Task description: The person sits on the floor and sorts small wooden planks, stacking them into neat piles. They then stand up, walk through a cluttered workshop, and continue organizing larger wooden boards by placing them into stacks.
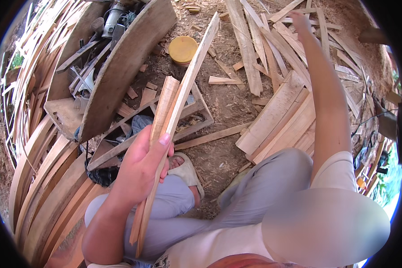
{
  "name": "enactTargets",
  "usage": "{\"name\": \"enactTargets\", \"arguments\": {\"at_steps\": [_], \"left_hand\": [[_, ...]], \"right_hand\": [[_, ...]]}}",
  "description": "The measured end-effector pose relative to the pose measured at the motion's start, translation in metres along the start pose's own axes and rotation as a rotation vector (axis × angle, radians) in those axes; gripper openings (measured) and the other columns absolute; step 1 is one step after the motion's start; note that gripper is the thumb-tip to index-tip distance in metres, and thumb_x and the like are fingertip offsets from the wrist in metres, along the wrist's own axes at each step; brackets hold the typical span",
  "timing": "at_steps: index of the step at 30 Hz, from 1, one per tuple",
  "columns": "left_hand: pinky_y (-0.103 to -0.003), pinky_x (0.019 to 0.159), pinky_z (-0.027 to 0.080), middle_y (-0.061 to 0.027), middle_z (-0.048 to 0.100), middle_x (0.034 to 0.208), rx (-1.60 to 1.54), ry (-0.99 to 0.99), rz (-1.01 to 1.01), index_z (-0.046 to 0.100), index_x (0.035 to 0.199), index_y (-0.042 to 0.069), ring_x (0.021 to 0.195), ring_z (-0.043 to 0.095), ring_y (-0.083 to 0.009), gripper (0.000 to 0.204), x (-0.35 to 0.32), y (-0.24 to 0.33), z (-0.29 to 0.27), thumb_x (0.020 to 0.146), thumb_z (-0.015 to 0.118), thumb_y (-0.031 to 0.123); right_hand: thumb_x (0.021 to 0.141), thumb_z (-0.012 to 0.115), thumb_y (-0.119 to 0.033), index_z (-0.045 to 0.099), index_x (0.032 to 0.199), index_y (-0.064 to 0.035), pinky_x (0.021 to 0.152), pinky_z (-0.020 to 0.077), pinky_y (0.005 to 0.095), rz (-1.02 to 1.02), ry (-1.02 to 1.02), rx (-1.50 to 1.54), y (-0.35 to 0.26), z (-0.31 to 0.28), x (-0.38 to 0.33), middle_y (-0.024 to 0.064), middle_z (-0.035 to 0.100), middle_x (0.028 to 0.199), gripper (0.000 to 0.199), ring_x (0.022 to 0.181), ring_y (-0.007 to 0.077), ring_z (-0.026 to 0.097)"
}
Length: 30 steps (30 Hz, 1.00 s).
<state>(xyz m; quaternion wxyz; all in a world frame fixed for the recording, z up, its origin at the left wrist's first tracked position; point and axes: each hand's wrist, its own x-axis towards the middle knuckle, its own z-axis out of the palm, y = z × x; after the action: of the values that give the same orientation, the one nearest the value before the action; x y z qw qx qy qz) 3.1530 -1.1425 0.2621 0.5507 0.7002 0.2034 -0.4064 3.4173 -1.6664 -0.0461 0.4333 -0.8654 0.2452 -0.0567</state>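
Observation:
My left hand (143, 163) is closed around a small bundle of wooden strips, its thumb laid across them. The longest wooden strip (196, 64) slants up and away from me. Beside it in the same grip is a shorter, thicker piece (166, 100). Their lower ends hang over my leg. At the far right my arm is stretched out, and my right hand (302, 26) is over a heap of loose wooden strips (286, 47). Its fingers are small and smeared, so whether they hold a strip is unclear.
An upright wooden box (125, 67) with tools stands at left, beside a low wooden frame (196, 100). Behind the strip is a yellow round lid (183, 48). Wide boards (274, 118) lie near my right knee. Curved planks (35, 178) fill the left edge.

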Motion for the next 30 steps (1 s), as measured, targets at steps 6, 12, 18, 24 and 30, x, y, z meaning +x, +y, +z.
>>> {"name": "enactTargets", "arguments": {"at_steps": [6,12,18,24,30], "left_hand": [[-0.023,0.054,0.042,-0.0007,0.049,0.085,-0.014,-0.055,0.011,0.048,0.105,0.005,0.06,0.046,-0.0058,0.027,0.004,0.013,0.011,0.104,0.047,0.032],[-0.023,0.053,0.041,-0.0007,0.05,0.086,0.047,-0.111,0.062,0.048,0.106,0.005,0.059,0.046,-0.0055,0.026,0.007,0.022,0.023,0.104,0.047,0.031],[-0.022,0.052,0.042,-0.0011,0.053,0.088,0.095,-0.113,0.095,0.05,0.126,0.006,0.06,0.049,-0.006,0.036,0.014,0.018,0.017,0.103,0.046,0.033],[-0.023,0.051,0.042,0.0003,0.052,0.084,0.096,-0.058,0.095,0.051,0.106,0.006,0.059,0.048,-0.0058,0.032,0.014,0.023,0.014,0.103,0.049,0.038],[-0.021,0.051,0.041,-0.0009,0.053,0.087,0.116,-0.055,0.072,0.051,0.124,0.006,0.06,0.049,-0.0063,0.036,0.012,0.023,0.012,0.103,0.048,0.034]], "right_hand": [[0.085,0.057,-0.017,0.073,0.1,-0.003,0.084,0.0546,0.0452,-0.059,-0.414,-0.986,-0.032,0.027,-0.149,0.0192,0.071,0.104,0.027,0.099,0.036,0.069],[0.086,0.057,-0.013,0.074,0.1,-0.0066,0.081,0.0561,0.0426,-0.065,-0.318,-1.022,-0.016,0.03,-0.191,0.0159,0.072,0.102,0.023,0.097,0.0312,0.07],[0.083,0.059,-0.013,0.073,0.098,-0.0037,0.079,0.0563,0.0438,-0.123,-0.215,-0.999,-0.01,0.021,-0.192,0.0172,0.072,0.099,0.022,0.091,0.0333,0.071],[0.087,0.055,-0.015,0.071,0.099,-0.0042,0.08,0.0555,0.0435,-0.025,-0.08,-0.998,0.013,0.01,-0.168,0.0165,0.072,0.1,0.022,0.095,0.0327,0.071],[0.09,0.053,-0.014,0.07,0.097,-0.0041,0.077,0.056,0.0432,-0.069,-0.052,-0.962,0.027,0.02,-0.17,0.0167,0.072,0.099,0.021,0.094,0.0325,0.071]]}}
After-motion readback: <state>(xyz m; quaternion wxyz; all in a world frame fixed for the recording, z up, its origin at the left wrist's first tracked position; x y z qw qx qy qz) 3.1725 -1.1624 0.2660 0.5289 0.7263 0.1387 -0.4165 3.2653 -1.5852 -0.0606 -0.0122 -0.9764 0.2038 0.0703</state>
